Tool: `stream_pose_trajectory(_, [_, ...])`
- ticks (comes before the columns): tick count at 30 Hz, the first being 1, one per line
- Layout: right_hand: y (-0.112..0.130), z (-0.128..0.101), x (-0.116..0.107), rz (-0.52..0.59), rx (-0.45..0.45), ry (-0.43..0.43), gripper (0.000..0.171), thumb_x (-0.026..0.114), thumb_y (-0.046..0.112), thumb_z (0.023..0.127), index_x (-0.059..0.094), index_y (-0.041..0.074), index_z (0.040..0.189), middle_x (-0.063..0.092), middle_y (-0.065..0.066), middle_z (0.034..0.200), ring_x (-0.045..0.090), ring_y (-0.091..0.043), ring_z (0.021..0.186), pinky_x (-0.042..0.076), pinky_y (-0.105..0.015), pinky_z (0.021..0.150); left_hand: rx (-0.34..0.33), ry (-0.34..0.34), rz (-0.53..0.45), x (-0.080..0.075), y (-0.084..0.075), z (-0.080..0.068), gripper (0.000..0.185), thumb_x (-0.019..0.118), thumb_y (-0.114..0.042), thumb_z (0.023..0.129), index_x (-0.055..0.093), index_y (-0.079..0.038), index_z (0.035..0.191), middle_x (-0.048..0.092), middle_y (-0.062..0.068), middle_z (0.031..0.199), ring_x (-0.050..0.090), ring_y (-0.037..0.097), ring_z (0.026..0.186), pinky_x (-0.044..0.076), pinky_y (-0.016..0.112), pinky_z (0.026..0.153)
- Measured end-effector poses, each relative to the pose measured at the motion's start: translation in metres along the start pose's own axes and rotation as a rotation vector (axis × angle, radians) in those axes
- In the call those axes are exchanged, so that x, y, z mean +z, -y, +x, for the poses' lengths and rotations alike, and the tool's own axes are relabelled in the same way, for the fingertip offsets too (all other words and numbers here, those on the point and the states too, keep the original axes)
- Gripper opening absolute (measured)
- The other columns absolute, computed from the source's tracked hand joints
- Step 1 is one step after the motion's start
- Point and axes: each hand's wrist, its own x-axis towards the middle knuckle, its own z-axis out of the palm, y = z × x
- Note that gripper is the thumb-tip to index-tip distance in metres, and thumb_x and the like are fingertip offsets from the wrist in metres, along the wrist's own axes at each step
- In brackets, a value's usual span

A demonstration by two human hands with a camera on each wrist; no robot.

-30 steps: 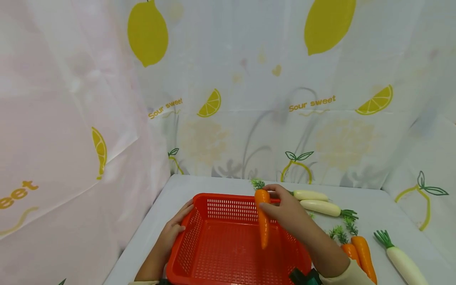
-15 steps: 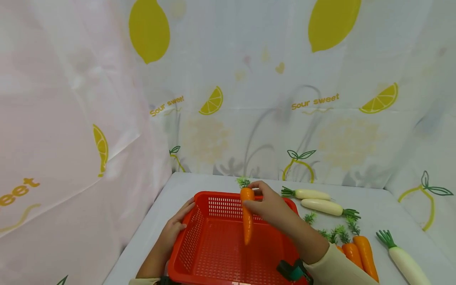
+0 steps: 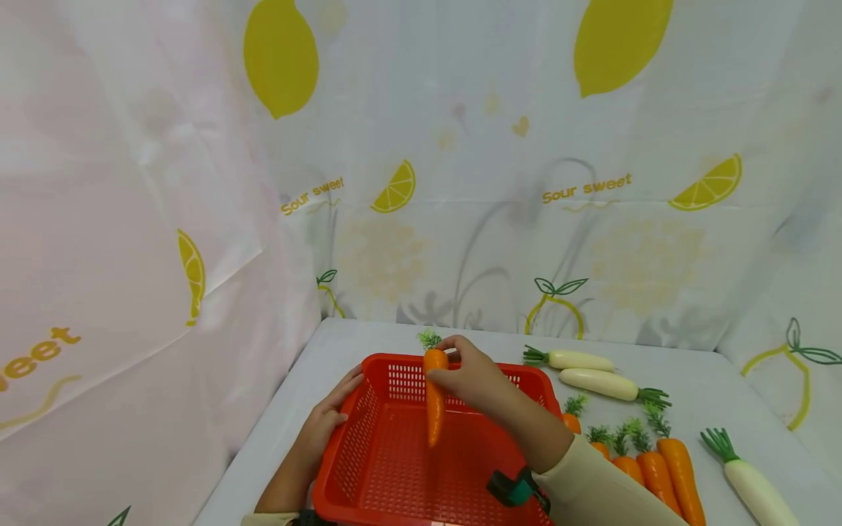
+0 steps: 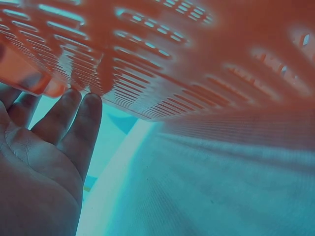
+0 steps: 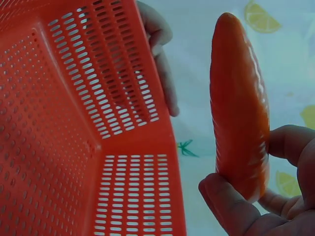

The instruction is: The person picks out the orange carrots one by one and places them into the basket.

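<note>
Pinching 1 carrot (image 3: 435, 413), the right hand (image 3: 472, 374) has shifted left, farther over the basket (image 3: 356, 453); placing remains undone. The left hand (image 3: 321, 424), fingers straight, touches the basket's side.

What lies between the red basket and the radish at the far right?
Several orange carrots, partly hidden by the right sleeve, lie between the red basket and that radish; head view.
</note>
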Motion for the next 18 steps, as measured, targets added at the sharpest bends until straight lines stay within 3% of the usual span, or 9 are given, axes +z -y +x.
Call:
stream_pose_trajectory(11, [-0.011, 0.011, 0.014, 0.118, 0.041, 0.107, 0.048, 0.072, 0.014, 0.097, 0.047, 0.002, 0.136, 0.058, -0.022, 0.13, 0.069, -0.027, 0.097, 0.062, -0.043, 0.086, -0.013, -0.003, 0.014, 0.002, -0.002, -0.001, 0.076, 0.034, 0.008, 0.09, 0.031, -0.005, 0.164, 0.013, 0.007, 0.177, 0.028, -0.007, 0.149, 0.045, 0.024, 0.108])
stream_pose_trajectory(18, [-0.018, 0.015, 0.027, 0.121, 0.086, 0.187, 0.049, 0.072, 0.01, 0.096, 0.048, 0.003, 0.137, 0.057, -0.02, 0.119, 0.068, -0.027, 0.095, 0.063, -0.043, 0.082, -0.017, -0.017, 0.022, 0.001, 0.0, 0.0, 0.077, 0.034, 0.009, 0.088, 0.032, -0.005, 0.164, 0.014, 0.007, 0.177, 0.028, -0.01, 0.149, 0.041, 0.02, 0.11])
